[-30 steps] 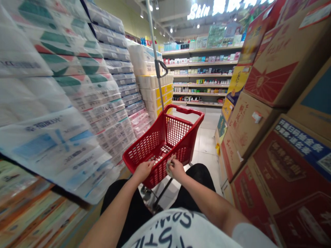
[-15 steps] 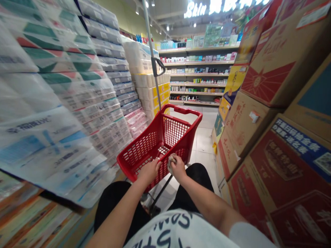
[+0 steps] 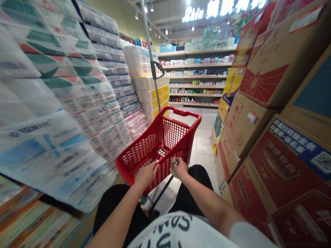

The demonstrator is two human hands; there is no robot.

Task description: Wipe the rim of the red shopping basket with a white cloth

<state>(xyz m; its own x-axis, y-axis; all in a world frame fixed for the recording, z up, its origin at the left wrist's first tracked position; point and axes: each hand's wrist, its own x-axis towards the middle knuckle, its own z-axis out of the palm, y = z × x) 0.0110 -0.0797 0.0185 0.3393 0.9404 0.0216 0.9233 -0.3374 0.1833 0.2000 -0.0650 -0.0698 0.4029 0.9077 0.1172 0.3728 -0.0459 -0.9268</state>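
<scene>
The left hand [image 3: 146, 175] is clenched on the near rim of a red plastic mesh shopping cart [image 3: 139, 155]. The right hand [image 3: 180, 168], at that same rim, pinches a small crumpled pale wad [image 3: 172, 167] of uncertain material. Tall stacks of plastic-wrapped toilet-roll packs [image 3: 77, 100] rise left of the left hand, and printed brown cardboard cartons [image 3: 248, 137] stand right of the right hand. White floor tiles [image 3: 204, 141] lead past the cart toward stocked white shelves [image 3: 196, 79].

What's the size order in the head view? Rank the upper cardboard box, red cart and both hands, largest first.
Cardboard box, though nearness may inflate it
Red cart
Left hand and right hand, which look alike
</scene>
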